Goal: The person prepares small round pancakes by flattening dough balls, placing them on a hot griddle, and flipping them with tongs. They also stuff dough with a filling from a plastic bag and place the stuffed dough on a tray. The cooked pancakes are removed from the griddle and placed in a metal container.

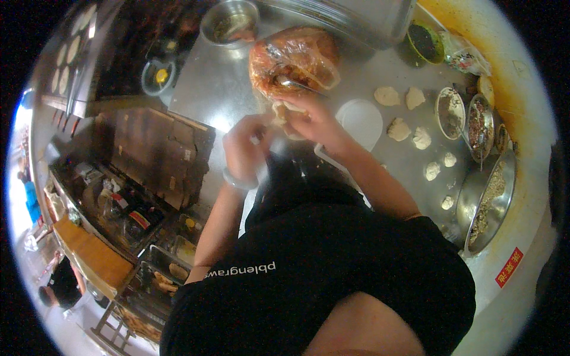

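My right hand holds a piece of pale dough, its edge folded up around the fingers. My left hand, blurred and wearing a pale bangle at the wrist, is close against the dough's left side; whether its fingers grip the dough is hidden. Just beyond both hands sits a clear plastic bag of reddish-brown food. A metal utensil rests in the bag's opening, its far end over the steel counter. Beside my right forearm lies a round white lid or board.
Several dough pieces dot the counter on the right. Past them stand metal bowls and a large tilted steel bowl of chopped filling. A metal pot stands at the back. Flat rounds lie on a griddle far left. A person is at lower left.
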Tool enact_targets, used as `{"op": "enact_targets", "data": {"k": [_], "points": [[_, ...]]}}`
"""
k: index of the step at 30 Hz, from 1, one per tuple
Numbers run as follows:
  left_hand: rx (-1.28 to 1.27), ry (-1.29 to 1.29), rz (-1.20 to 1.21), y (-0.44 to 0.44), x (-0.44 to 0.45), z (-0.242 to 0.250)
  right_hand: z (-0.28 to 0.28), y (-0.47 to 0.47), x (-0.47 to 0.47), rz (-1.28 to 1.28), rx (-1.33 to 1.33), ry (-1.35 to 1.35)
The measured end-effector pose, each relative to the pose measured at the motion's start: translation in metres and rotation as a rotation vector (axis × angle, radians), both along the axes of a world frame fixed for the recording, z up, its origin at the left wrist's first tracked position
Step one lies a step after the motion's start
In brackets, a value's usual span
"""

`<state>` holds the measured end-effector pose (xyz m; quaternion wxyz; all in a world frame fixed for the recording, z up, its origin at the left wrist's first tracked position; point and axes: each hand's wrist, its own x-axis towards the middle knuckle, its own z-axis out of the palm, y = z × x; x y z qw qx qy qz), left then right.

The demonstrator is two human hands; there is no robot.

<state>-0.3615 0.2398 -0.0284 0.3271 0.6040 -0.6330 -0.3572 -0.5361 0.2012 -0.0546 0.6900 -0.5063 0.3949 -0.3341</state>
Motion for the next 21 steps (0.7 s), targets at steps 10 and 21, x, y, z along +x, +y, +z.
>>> {"op": "enact_targets", "data": {"k": [10,21], "points": [[0.217,0.301,0.197,-0.006,-0.002,0.011,0.016,-0.023,-0.028,0.053,0.053,0.010],[0.258,0.398,0.243,-0.013,-0.019,0.023,0.007,0.009,-0.007,-0.115,0.210,-0.093]]}}
